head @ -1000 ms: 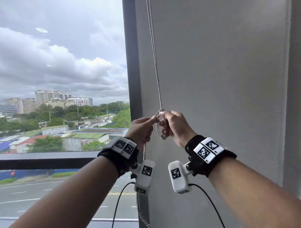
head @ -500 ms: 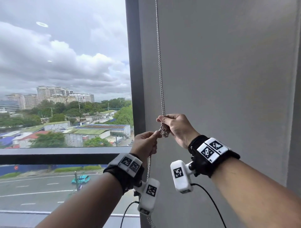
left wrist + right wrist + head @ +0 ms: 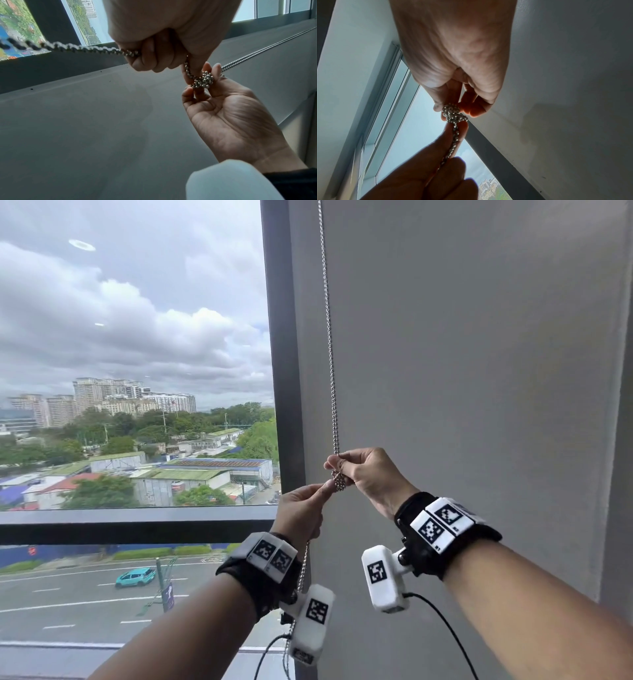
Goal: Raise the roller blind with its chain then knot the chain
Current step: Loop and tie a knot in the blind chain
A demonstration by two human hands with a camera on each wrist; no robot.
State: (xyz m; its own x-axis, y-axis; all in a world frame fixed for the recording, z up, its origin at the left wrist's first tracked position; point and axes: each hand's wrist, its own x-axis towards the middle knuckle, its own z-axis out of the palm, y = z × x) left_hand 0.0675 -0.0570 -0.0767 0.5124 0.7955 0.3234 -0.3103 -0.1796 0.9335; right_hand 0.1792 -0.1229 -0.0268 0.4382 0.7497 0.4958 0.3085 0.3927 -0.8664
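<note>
A silver bead chain [image 3: 329, 337] hangs down in front of the grey wall, beside the dark window frame. It is bunched into a tight knot [image 3: 339, 480] at hand height; the knot [image 3: 203, 79] and knot [image 3: 453, 113] also show in both wrist views. My right hand [image 3: 370, 474] pinches the chain at the knot's top with curled fingers. My left hand [image 3: 303, 513] grips the chain just below the knot, thumb and forefinger on it [image 3: 453, 136], and the slack chain [image 3: 303, 570] runs down past my left wrist. The blind itself is out of view.
A dark window frame post [image 3: 281, 354] stands left of the chain, with a dark sill rail [image 3: 137, 525] below the glass. A grey wall [image 3: 462, 371] fills the right side, close behind both hands. Black cables [image 3: 445, 631] hang from the wrist cameras.
The loose loop of chain has been pulled into a tight knot. My left hand has dropped below the right, drawing the chain downward, while the right stays at the knot.
</note>
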